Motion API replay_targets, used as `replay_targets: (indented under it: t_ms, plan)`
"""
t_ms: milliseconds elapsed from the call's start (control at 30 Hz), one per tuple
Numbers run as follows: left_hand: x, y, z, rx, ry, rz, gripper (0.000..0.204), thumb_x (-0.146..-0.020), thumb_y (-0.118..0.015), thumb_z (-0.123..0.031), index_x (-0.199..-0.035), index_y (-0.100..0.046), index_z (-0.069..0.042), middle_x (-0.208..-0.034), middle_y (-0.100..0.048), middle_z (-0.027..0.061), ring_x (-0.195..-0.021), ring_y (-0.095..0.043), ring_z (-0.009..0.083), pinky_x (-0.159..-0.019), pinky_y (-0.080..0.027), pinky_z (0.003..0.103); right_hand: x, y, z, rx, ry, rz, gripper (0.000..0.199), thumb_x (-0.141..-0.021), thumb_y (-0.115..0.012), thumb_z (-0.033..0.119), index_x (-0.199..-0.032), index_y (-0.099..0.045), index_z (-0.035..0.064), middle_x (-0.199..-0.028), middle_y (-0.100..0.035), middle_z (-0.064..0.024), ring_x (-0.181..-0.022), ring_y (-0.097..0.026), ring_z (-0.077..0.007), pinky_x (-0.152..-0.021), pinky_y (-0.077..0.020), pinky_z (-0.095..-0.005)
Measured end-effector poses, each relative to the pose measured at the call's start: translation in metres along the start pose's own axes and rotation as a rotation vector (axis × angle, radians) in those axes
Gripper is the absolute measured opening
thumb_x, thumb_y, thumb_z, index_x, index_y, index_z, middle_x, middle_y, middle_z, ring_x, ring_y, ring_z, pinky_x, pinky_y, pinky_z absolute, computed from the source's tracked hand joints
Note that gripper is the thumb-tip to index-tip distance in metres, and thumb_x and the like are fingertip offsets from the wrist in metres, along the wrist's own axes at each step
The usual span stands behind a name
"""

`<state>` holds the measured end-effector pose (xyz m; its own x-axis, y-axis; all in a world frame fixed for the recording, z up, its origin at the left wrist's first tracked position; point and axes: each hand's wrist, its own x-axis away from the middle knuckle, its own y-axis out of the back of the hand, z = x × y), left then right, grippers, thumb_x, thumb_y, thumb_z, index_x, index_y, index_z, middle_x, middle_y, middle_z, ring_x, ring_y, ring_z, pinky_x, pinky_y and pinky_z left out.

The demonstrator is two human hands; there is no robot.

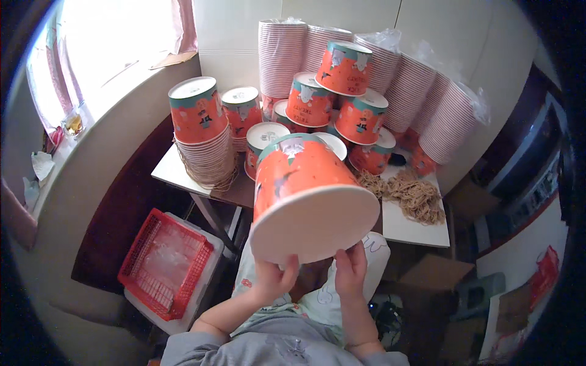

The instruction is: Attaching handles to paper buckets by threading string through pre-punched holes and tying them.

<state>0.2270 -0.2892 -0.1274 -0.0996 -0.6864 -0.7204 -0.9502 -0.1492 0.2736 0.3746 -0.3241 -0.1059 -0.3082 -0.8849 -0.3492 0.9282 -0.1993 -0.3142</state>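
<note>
Nearest to us, our left hand (273, 277) and right hand (350, 269) both grip the lower rim of a large orange paper bucket (303, 192), fingers curled up around the edge of its white base, which is tilted toward us so the bucket lies nearly on its side above our lap. The left hand clasps the rim from the lower left, the right hand from the lower right, and the two are near each other. Down to our left, on the floor, we see a red plastic basket (163, 263) resting on a white bin. Just behind the held bucket stands a small white table (410, 229), and on its right part lies a heap of tan rubber bands (414, 196). Farther back on the table, more orange buckets stand upside down, piled into a pyramid (342, 104), with a separate nested stack (203, 131) on the left edge. Behind those, against the wall, tall nested columns of cups (282, 55) lean, some wrapped in clear plastic.
</note>
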Motion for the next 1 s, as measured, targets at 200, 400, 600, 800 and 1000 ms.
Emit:
replay_targets:
  t_ms: [200,400,600,800,1000]
  plan:
    - [0.006,0.007,-0.004,-0.006,-0.069,-0.17,0.074,-0.067,-0.062,-0.013,-0.125,-0.017,0.002,-0.122,-0.022,0.0177,-0.11,-0.034,0.032,-0.092,-0.029,0.041,-0.002,0.012,0.011,0.25,-0.113,-0.172,0.02,-0.086,-0.05,0.01,-0.101,-0.052,-0.0026,-0.083,-0.056,-0.0047,-0.075,-0.052,-0.009,-0.065,-0.0425,-0.023]
    - [-0.001,0.047,-0.002,0.16,-0.093,-0.083,0.081,-0.064,-0.066,-0.029,-0.125,-0.025,0.003,-0.127,-0.031,0.0206,-0.115,-0.035,0.0337,-0.095,-0.028,0.041,-0.028,0.028,0.051,0.989,0.204,-0.148,0.01,-0.074,-0.059,0.006,-0.081,-0.061,-0.0009,-0.064,-0.058,-0.0122,-0.051,-0.056,-0.019,-0.047,-0.0424,-0.0281]
    - [0.002,0.044,-0.021,0.579,0.385,0.422,0.076,-0.071,-0.06,-0.018,-0.131,-0.019,0.006,-0.132,-0.031,0.021,-0.124,-0.03,0.0297,-0.102,-0.021,0.038,-0.038,0.029,0.067,1.172,0.133,0.14,0.013,-0.073,-0.058,0.007,-0.083,-0.062,-0.0008,-0.066,-0.06,-0.0123,-0.051,-0.056,-0.015,-0.049,-0.0435,-0.0256]
    - [0.019,0.034,-0.01,0.58,0.426,0.362,0.064,-0.079,-0.05,-0.021,-0.131,-0.023,0.005,-0.13,-0.033,0.018,-0.123,-0.029,0.029,-0.101,-0.02,0.038,-0.046,0.03,0.066,1.24,0.085,0.286,0.016,-0.07,-0.056,0.009,-0.083,-0.063,0.0019,-0.07,-0.06,-0.015,-0.057,-0.059,-0.0254,-0.053,-0.045,-0.0312]
    - [0.017,0.033,-0.012,0.457,0.39,0.39,0.058,-0.082,-0.044,-0.026,-0.131,-0.028,0.002,-0.128,-0.037,0.0157,-0.115,-0.032,0.0303,-0.099,-0.022,0.04,-0.048,0.029,0.062,1.261,0.058,0.346,0.016,-0.068,-0.055,0.009,-0.081,-0.062,0.002,-0.068,-0.059,-0.0149,-0.059,-0.058,-0.0281,-0.054,-0.045,-0.0342]
